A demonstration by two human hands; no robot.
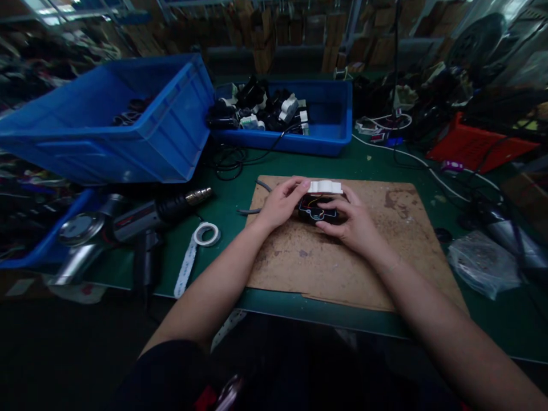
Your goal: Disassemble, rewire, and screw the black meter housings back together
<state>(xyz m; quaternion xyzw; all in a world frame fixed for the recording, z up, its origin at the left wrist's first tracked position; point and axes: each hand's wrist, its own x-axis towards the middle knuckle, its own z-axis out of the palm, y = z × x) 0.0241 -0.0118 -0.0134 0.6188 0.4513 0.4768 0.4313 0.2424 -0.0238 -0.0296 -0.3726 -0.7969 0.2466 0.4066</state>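
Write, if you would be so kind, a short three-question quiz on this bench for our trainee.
1. True or false: the heat gun lies to the left of the brown board.
2. Which hand is nearer the tape roll?
3. Multiple choice: what colour is the piece held together with the wired black casing? (a) red (b) white (c) blue

Key: 1. True. 2. The left hand. 3. (b) white.

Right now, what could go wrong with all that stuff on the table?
The thin wires between the white cover and the black housing might get pinched if the parts are pressed together, or pull loose if they are tugged apart. The heat gun lies near the tape roll; if hot, it could soften the tape.
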